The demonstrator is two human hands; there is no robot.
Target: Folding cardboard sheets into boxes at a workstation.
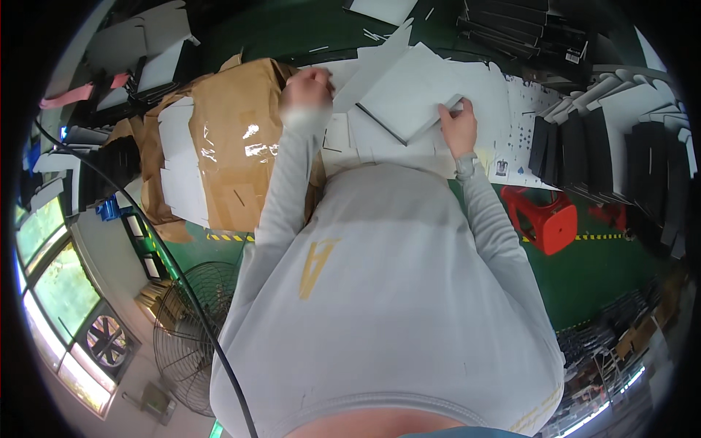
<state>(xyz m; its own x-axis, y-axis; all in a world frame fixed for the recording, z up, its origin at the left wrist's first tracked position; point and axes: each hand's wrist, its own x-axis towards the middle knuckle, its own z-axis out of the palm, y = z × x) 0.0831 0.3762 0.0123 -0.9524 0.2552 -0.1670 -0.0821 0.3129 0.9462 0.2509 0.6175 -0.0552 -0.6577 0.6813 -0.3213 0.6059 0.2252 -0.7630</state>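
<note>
On the table in front of me lies a white cardboard box blank [401, 84] with dark edges, its side walls partly folded up and one long flap [376, 66] standing at a slant. My right hand [458, 130] pinches the folded side wall at the blank's right corner, thumb and fingers closed on it. To the left of the flap, my left hand [307, 89] is raised beside the brown-paper bundle. Its fingers are curled in and partly blurred; whatever may be in them is hidden.
A large brown-paper bundle [234, 139] sits at the left. Stacks of black and white box pieces [584, 150] stand at the right, with more dark ones [511, 29] at the far right. A red stool [544, 219] is below the table; a wire fan [193, 328] stands lower left.
</note>
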